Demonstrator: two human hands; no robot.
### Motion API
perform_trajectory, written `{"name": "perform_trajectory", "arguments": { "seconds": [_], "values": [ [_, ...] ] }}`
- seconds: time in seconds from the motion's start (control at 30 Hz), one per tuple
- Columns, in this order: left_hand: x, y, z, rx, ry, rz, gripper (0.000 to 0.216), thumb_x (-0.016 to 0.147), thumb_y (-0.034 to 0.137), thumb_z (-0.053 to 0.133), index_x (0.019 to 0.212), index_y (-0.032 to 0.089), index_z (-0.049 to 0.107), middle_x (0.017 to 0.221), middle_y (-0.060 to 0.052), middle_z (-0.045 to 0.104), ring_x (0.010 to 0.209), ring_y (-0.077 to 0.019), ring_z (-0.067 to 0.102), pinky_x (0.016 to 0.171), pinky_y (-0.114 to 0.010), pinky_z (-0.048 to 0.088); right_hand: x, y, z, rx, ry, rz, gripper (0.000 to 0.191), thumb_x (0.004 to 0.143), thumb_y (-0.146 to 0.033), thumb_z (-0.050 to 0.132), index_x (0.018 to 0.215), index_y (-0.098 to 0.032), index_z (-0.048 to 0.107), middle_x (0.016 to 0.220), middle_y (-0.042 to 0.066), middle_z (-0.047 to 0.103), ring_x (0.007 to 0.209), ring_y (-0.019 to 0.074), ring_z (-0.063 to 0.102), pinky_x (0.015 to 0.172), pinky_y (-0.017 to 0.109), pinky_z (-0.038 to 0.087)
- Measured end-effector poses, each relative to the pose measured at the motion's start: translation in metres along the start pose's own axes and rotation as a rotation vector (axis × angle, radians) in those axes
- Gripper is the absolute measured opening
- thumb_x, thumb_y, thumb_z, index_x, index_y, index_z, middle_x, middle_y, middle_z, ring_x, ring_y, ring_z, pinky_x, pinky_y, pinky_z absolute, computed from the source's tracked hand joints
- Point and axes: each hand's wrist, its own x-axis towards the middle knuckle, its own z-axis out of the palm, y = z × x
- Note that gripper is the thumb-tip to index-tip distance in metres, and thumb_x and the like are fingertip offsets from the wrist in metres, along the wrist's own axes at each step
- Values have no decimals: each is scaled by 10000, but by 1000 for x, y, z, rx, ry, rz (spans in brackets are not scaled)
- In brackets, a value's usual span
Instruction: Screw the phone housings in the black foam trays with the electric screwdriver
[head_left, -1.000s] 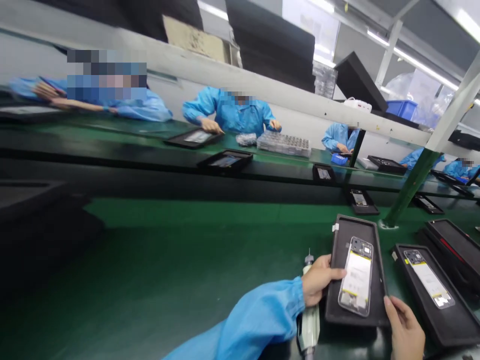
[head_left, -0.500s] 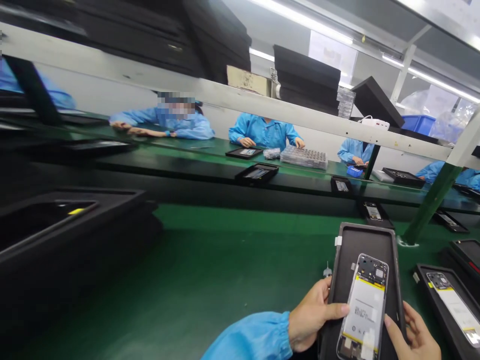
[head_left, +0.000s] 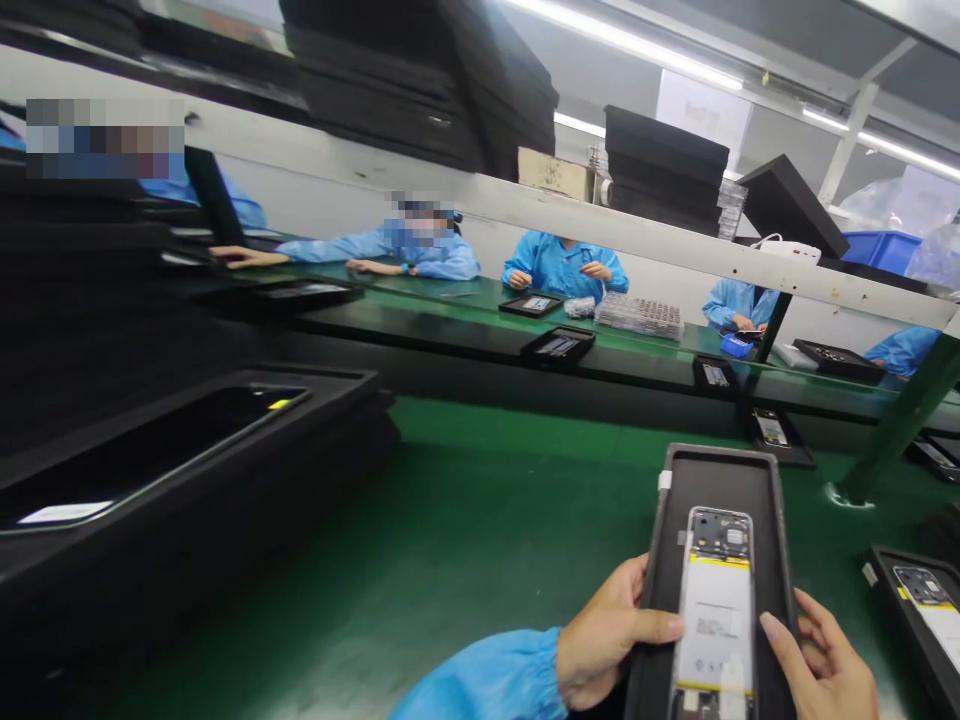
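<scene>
A black foam tray (head_left: 720,475) is held between my two hands at the lower right, slightly tilted. In it lies an opened phone (head_left: 716,610) with its white, yellow-edged battery showing. My left hand (head_left: 611,630) grips the tray's left side, its thumb reaching over the rim to the phone's left edge. On the opposite side, my right hand (head_left: 829,660) wraps the tray's right wall, with the thumb inside beside the phone. The fingers under the tray are partly hidden, and the tray's lower end runs out of the frame.
Stacked black foam trays (head_left: 322,460) stand at left, the top one holding a dark-screened phone (head_left: 180,450). Another tray with an opened phone (head_left: 930,600) lies at right. Beyond runs a dark belt (head_left: 450,345) carrying trays. A green post (head_left: 892,430) rises at right. Co-workers in blue sit opposite.
My view has swung left, so the background sits further right. The tray now appears slightly further left and more upright, still in both hands. One co-worker across has stretched an arm out.
</scene>
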Motion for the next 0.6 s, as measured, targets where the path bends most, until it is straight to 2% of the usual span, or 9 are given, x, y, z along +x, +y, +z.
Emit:
{"name": "perform_trajectory", "arguments": {
  "seconds": [0.07,0.1,0.13,0.2,0.27,0.37,0.43,0.5,0.6],
  "values": [
    [-20,20,-16,18,88,-28,518,500,196,885,968,143,670,994,-125,733,929,-325,694,848,-422,551,12,10,-2,-121,-78,-171,649,772,-635,617,1132,-95,615,816,83,693,519,152,611,474,236,499],
    [-31,31,-25,33,135,-45,509,499,209,889,954,146,671,991,-125,734,911,-329,698,838,-432,555,19,15,-3,-226,-103,-310,564,828,-581,580,1134,-110,620,848,90,697,529,152,613,477,241,501],
    [-42,42,-36,50,182,-65,506,495,223,895,943,149,672,988,-124,736,894,-332,701,827,-440,560,25,20,-3,-350,-122,-476,462,881,-502,536,1136,-127,625,915,107,702,594,167,640,514,252,518],
    [-63,60,-58,90,284,-119,502,487,250,906,922,154,672,972,-117,741,857,-329,708,811,-437,567,31,26,2,-609,-178,-832,323,929,-282,441,1163,-152,621,1133,147,663,869,224,672,678,299,555],
    [-78,70,-76,132,372,-180,500,487,282,909,909,152,674,943,-115,747,830,-326,712,786,-420,574,29,26,14,-797,-291,-1137,387,896,-120,386,1225,-158,586,1325,165,553,1150,274,570,874,396,520],
    [-88,69,-89,159,445,-223,518,473,319,910,905,153,679,923,-114,750,828,-321,712,791,-403,573,21,13,41,-871,-520,-1475,373,912,-145,443,1270,-166,544,1395,141,491,1287,300,439,1000,502,428],
    [-88,63,-88,161,455,-235,532,435,333,915,881,158,683,898,-107,752,848,-329,708,817,-410,566,19,2,59,-853,-620,-1595,333,944,-210,458,1266,-180,537,1340,104,541,1259,279,462,1005,499,433],
    [-86,57,-86,186,453,-235,520,426,357,907,856,166,686,871,-97,752,872,-348,701,826,-430,561,22,-4,74,-824,-682,-1646,276,953,-206,453,1203,-171,565,1211,86,614,1199,250,511,996,475,458],
    [-84,45,-92,276,452,-238,513,425,435,886,826,181,692,895,-93,748,919,-368,685,854,-450,551,32,5,86,-755,-717,-1698,139,934,-171,477,923,-148,614,960,72,651,1121,224,561,1028,442,457]
  ]
}}
